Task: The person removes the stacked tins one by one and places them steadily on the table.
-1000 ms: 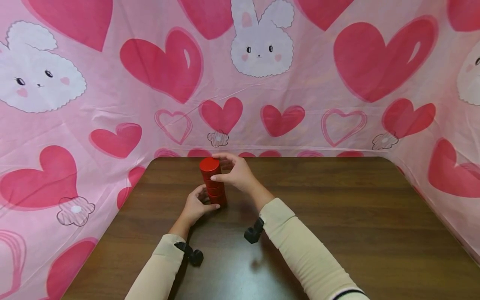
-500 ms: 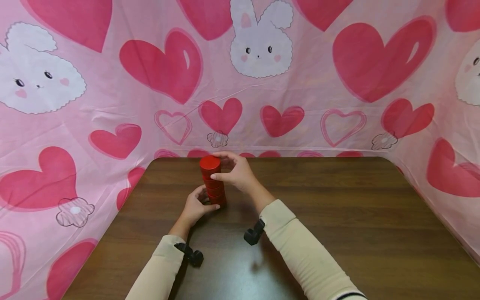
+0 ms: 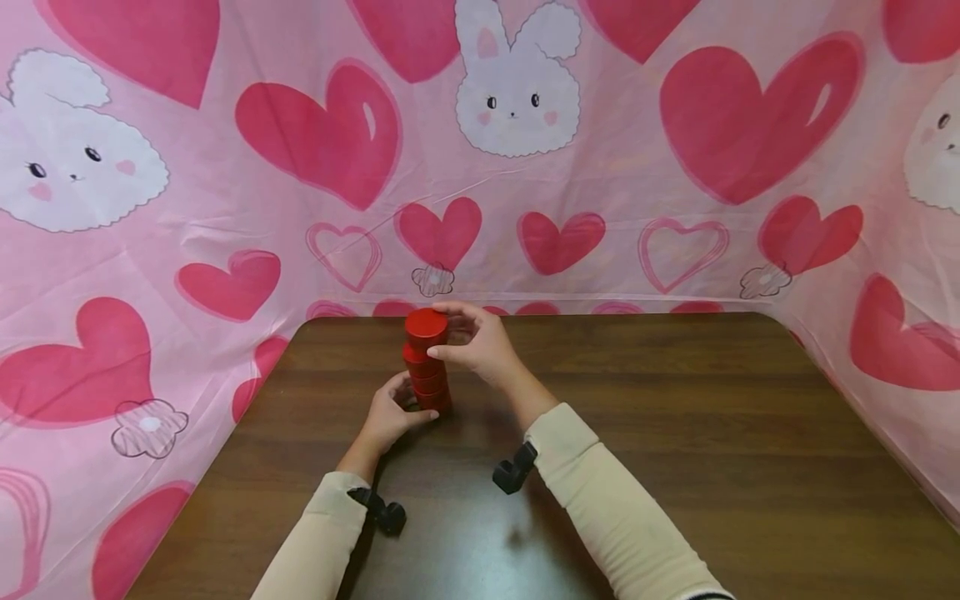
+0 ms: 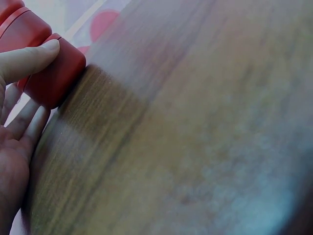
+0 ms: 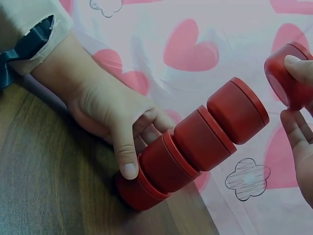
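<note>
A: From my station, head view, reading left to right. What's at the left edge?

B: Pink cloth (image 3: 210, 217) printed with hearts and rabbits; it runs behind everything. Then a cream left sleeve (image 3: 307, 542), black camera mount (image 3: 382, 510) at the cuff.

A: Left hand (image 3: 388, 417)?

B: Pinching the lowest container (image 5: 138, 192). I have its thumb on the near side and its fingers round the back, so the container lies between them. My left wrist view shows the same hold, low against the table (image 3: 712, 408).

A: And the stack?

B: Just right of the left palm. I count four red containers (image 5: 198, 142) in the right wrist view, one on another, rims slightly out of line. The hand touches the base; the upper ones rise beyond its fingers.

A: Right hand (image 3: 480, 342)?

B: Pinching a fifth container (image 3: 425, 327), thumb on the near side, fingers on the far. The container sits at the fingertips, left of the palm. In the right wrist view I see a gap between it and the stack's top: near, not touching.

A: Farther right?

B: Right sleeve (image 3: 607, 500), reaching in from the lower edge, then bare brown wood grain.
</note>
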Tool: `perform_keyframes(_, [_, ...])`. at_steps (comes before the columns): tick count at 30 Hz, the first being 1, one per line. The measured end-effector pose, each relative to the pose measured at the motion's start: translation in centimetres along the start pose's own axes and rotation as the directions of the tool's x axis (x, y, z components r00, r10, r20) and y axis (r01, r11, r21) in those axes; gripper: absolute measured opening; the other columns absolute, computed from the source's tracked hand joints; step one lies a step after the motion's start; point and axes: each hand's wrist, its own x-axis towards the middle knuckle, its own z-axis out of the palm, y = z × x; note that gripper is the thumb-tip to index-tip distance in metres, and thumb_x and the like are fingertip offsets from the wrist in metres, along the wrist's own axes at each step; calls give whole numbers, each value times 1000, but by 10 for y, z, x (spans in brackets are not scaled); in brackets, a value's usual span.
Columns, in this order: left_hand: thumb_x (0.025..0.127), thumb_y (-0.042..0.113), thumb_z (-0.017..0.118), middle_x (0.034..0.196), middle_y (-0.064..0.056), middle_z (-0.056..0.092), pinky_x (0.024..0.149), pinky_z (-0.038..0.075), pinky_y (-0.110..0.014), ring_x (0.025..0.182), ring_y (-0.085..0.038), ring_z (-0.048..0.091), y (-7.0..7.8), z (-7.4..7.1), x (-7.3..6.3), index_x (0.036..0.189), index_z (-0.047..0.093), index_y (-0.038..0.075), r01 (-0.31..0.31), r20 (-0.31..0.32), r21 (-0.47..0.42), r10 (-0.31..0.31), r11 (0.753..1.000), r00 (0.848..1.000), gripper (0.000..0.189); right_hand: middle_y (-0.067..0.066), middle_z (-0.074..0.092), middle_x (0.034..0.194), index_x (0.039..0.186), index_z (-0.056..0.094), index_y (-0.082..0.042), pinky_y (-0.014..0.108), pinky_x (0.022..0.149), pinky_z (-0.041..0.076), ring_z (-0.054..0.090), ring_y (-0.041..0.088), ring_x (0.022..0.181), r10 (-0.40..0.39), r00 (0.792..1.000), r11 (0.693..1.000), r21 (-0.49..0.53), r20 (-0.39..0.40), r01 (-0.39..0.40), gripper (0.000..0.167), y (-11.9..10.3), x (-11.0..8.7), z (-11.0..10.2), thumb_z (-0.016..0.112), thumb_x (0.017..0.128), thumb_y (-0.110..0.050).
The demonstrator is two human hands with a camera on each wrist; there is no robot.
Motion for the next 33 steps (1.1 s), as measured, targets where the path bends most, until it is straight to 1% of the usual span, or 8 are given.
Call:
perform_keyframes(6, [70,0,86,127,-15,61,102,42,-49,116,-32,57,0,0,0,133,54,6,6,10,5,-7,1000,1000,71,17,64,117,130,58,3,37,93,51,64,30,102,-17,1000,999,51,-9,18,56,2,-4,-4,77,78,7])
perform_keyframes(11, [71,-3,84,129,-19,60,104,40,-50,119,-35,55,4,0,-1,134,52,2,16,22,-7,-16,1000,1000,71,16,64,117,128,60,2,37,92,52,64,29,101,-29,999,998,55,-23,30,55,4,-7,-9,77,77,10])
perform_keyframes(17, [72,-5,83,129,-22,59,103,41,-50,119,-39,54,24,1,-8,133,51,-3,16,39,0,-16,1000,999,69,19,62,121,130,57,4,43,95,49,63,33,104,-15,999,997,69,-30,17,57,5,-12,-15,76,77,12])
perform_keyframes(18, [72,-5,83,128,-22,59,103,41,-50,119,-39,54,25,1,-8,133,51,-3,18,40,1,-18,1000,999,69,20,62,121,131,57,4,44,95,49,63,34,104,-12,999,997,70,-33,14,58,5,-14,-16,75,77,12])
perform_keyframes(20, [71,-5,83,129,-21,59,103,41,-50,119,-38,54,21,1,-7,133,51,-2,22,37,0,-22,1000,999,70,20,61,122,131,56,5,43,95,49,63,33,104,-8,999,998,66,-38,10,57,7,-16,-18,75,77,12])
perform_keyframes(24, [71,-2,85,130,-19,59,105,40,-51,120,-36,54,5,-1,-2,134,52,3,35,23,-3,-35,999,999,71,19,61,122,130,57,6,37,94,51,63,30,103,-8,999,999,51,-54,11,56,9,-19,-22,76,77,12])
perform_keyframes(28, [70,2,87,128,-15,61,103,41,-51,118,-33,56,1,-1,-2,132,54,6,26,10,10,-26,1000,1000,70,17,62,121,128,59,4,35,92,51,63,27,103,-18,998,999,39,-63,20,56,11,-24,-27,77,76,12])
perform_keyframes(33, [67,0,88,124,-16,63,101,43,-50,114,-33,58,-1,0,-1,129,56,5,-15,3,-1,15,1000,1000,70,17,62,121,127,60,2,33,91,52,63,30,102,-11,997,999,38,-82,14,55,15,-29,-34,77,76,11])
